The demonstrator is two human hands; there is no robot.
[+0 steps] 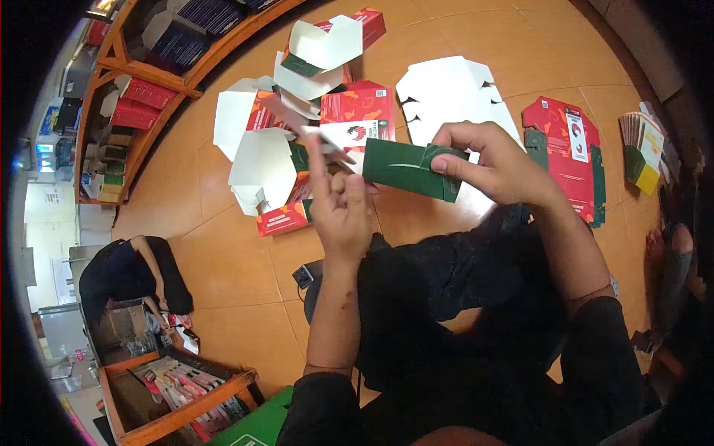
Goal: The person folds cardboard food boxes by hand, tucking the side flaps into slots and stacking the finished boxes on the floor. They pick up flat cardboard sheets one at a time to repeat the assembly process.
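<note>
A partly folded red and green cardboard box point(413, 169) is held up between my hands, its green side panel facing me. My right hand point(491, 160) pinches the right end of that panel between thumb and fingers. At the other end, my left hand point(342, 212) is on the box, its index finger stretched up along a pale flap and its other fingers bent. The far side of the box and some left fingertips are hidden. Just beyond lie several opened boxes with white insides point(264, 171), near a flat box blank point(457, 93) with its white side up.
Flat red box blanks point(565, 160) lie on the tiled floor at right, near a yellow and green printed stack point(643, 152). Wooden shelves point(193, 70) with boxes stand at upper left. Another person point(134, 275) bends over at left, behind a wooden rack point(178, 401).
</note>
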